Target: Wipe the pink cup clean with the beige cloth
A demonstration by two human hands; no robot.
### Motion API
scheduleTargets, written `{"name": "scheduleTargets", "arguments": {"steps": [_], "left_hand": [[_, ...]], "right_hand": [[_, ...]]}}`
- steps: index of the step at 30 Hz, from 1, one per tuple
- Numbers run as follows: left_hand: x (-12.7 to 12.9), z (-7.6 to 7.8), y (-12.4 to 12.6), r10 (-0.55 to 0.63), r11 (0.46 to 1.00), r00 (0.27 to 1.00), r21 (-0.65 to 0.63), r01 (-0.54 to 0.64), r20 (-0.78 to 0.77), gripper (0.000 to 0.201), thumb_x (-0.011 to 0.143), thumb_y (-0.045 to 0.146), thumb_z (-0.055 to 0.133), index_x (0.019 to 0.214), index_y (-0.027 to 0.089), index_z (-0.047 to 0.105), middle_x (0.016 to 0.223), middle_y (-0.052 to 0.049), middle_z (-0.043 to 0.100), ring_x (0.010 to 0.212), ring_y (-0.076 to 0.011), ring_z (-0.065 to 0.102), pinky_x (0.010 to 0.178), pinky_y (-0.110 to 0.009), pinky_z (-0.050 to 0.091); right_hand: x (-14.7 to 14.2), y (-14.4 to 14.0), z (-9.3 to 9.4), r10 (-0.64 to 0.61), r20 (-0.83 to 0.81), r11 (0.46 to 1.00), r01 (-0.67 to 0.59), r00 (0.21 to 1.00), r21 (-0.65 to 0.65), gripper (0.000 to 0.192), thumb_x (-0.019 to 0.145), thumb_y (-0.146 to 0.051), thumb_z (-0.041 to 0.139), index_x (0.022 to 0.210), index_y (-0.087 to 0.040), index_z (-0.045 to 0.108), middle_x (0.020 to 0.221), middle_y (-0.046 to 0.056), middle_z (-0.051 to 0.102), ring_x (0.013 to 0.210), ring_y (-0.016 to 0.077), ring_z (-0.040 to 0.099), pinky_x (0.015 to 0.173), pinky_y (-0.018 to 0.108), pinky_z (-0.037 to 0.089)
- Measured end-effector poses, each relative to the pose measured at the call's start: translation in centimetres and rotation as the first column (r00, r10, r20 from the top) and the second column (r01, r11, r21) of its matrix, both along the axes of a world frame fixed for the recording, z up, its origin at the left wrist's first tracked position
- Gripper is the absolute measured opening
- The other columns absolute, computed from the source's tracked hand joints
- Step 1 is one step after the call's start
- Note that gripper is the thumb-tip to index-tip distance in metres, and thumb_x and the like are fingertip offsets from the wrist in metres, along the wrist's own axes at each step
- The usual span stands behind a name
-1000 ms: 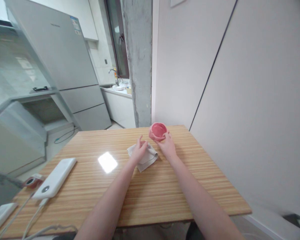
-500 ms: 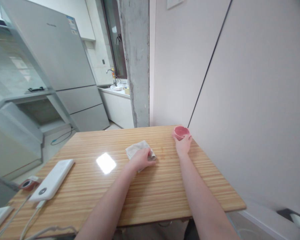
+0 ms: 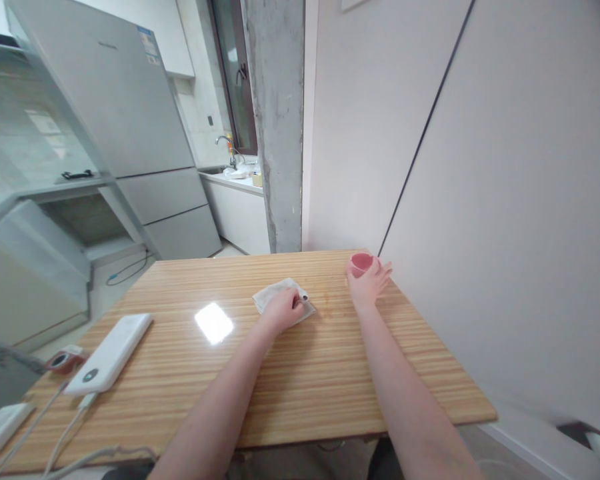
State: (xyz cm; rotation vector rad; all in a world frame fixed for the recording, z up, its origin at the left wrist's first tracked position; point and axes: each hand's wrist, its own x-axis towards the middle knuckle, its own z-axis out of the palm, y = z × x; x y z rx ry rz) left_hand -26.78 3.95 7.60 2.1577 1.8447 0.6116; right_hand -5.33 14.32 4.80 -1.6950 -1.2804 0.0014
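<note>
My left hand [image 3: 284,310] is closed on a pale cloth [image 3: 270,292] that lies on the wooden table [image 3: 300,380]. A small dark spot shows by its fingertips; I cannot make out what it is. At the table's far right corner sits a small pink bowl [image 3: 361,262]. My right hand [image 3: 367,285] is at the bowl's near side, with the thumb by its left and the fingers spread off to the right. The hand hides the bowl's front. A faint brownish wet-looking smear [image 3: 326,303] marks the tabletop between the two hands.
To the left lie a white power bank [image 3: 111,353] with a cable plugged in, a reddish-brown object [image 3: 64,360] and a white power strip [image 3: 3,427]. A pale wall [image 3: 460,220] borders the table's right side. A fridge [image 3: 115,113] and a sink counter [image 3: 235,207] stand beyond.
The fingers of my right hand have opened out from around the bowl and spread to the right. My left hand has shifted slightly forward on the cloth, whose near edge is now less spread.
</note>
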Motion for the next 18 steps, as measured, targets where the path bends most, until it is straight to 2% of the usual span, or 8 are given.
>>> {"name": "scheduleTargets", "arguments": {"steps": [2, 5, 7, 10, 14, 15, 16, 18], "left_hand": [[-0.4, 0.1, 0.3, 0.086, 0.994, 0.988, 0.06, -0.094, 0.129, 0.012, 0.081, 0.024, 0.046, 0.07, 0.02, 0.047, 0.068, -0.001, 0.055, 0.066, -0.0153, 0.05, 0.058, -0.027, 0.031], [-1.5, 0.0, 1.1, 0.181, 0.962, 0.9, 0.119, -0.246, 0.397, 0.013, 0.084, 0.027, 0.044, 0.072, 0.02, 0.044, 0.063, 0.002, 0.048, 0.061, -0.0136, 0.047, 0.059, -0.026, 0.032], [-2.3, -0.2, 1.7, 0.206, 0.935, 0.781, 0.116, -0.335, 0.589, 0.013, 0.083, 0.028, 0.045, 0.073, 0.02, 0.043, 0.062, 0.003, 0.046, 0.06, -0.0124, 0.046, 0.059, -0.025, 0.034], [-3.4, -0.4, 2.2, 0.203, 0.911, 0.543, 0.045, -0.409, 0.815, 0.015, 0.08, 0.033, 0.051, 0.077, 0.019, 0.046, 0.067, 0.002, 0.051, 0.062, -0.0117, 0.049, 0.059, -0.024, 0.038], [-5.1, 0.0, 2.4, 0.156, 0.916, 0.246, -0.047, -0.398, 0.957, 0.033, 0.074, 0.047, 0.058, 0.088, 0.019, 0.048, 0.078, -0.001, 0.06, 0.067, -0.0133, 0.057, 0.06, -0.024, 0.044], [-5.8, 0.2, 2.4, 0.156, 0.914, 0.226, -0.053, -0.402, 0.962, 0.034, 0.075, 0.048, 0.056, 0.09, 0.019, 0.049, 0.081, -0.002, 0.061, 0.07, -0.014, 0.059, 0.062, -0.025, 0.046], [-6.5, 0.3, 2.3, 0.179, 0.905, 0.26, -0.056, -0.422, 0.949, 0.034, 0.078, 0.049, 0.051, 0.092, 0.018, 0.049, 0.084, -0.004, 0.062, 0.074, -0.0146, 0.061, 0.064, -0.025, 0.047], [-8.2, 0.5, 2.2, 0.29, 0.871, 0.432, -0.049, -0.489, 0.854, 0.034, 0.085, 0.046, 0.038, 0.098, 0.018, 0.051, 0.093, -0.007, 0.064, 0.084, -0.0153, 0.063, 0.07, -0.025, 0.049]], "right_hand": [[-1.7, -0.7, 0.7, 0.205, 0.047, 0.975, -0.208, 0.978, 0.079, 0.046, 0.084, -0.033, 0.046, 0.126, -0.012, 0.042, 0.136, 0.023, 0.04, 0.129, 0.0329, 0.034, 0.103, 0.051, 0.03], [-4.8, -2.5, 1.1, 0.596, 0.107, 0.803, -0.594, 0.796, -0.053, 0.031, 0.087, -0.034, 0.043, 0.111, -0.016, 0.054, 0.105, 0.013, 0.061, 0.102, 0.0239, 0.055, 0.091, 0.038, 0.041], [-6.5, -3.9, 0.9, 0.688, 0.147, 0.723, -0.656, 0.711, -0.216, 0.031, 0.082, -0.041, 0.053, 0.102, -0.017, 0.058, 0.095, 0.01, 0.062, 0.092, 0.0229, 0.056, 0.085, 0.035, 0.042], [-7.9, -5.2, 0.4, 0.758, 0.148, 0.625, -0.643, 0.635, -0.443, 0.031, 0.07, -0.045, 0.066, 0.084, -0.018, 0.059, 0.086, 0.007, 0.062, 0.083, 0.0209, 0.055, 0.076, 0.031, 0.04], [-7.6, -4.7, 0.5, 0.807, -0.092, 0.463, -0.722, 0.583, -0.515, 0.011, 0.07, -0.026, 0.061, 0.073, -0.019, 0.054, 0.073, -0.001, 0.06, 0.07, 0.0147, 0.053, 0.062, 0.023, 0.036], [-7.3, -4.2, 0.6, 0.783, -0.165, 0.466, -0.74, 0.6, -0.485, 0.008, 0.071, -0.023, 0.059, 0.076, -0.019, 0.054, 0.073, -0.001, 0.06, 0.07, 0.0145, 0.054, 0.061, 0.022, 0.036], [-7.1, -3.7, 0.7, 0.739, -0.236, 0.498, -0.747, 0.631, -0.44, 0.01, 0.072, -0.022, 0.056, 0.081, -0.019, 0.054, 0.076, 0.0, 0.062, 0.072, 0.0149, 0.056, 0.06, 0.022, 0.038], [-6.5, -2.6, 0.8, 0.613, -0.376, 0.612, -0.719, 0.695, -0.331, 0.02, 0.078, -0.026, 0.052, 0.097, -0.019, 0.053, 0.086, 0.002, 0.066, 0.08, 0.0163, 0.06, 0.063, 0.022, 0.043]]}}
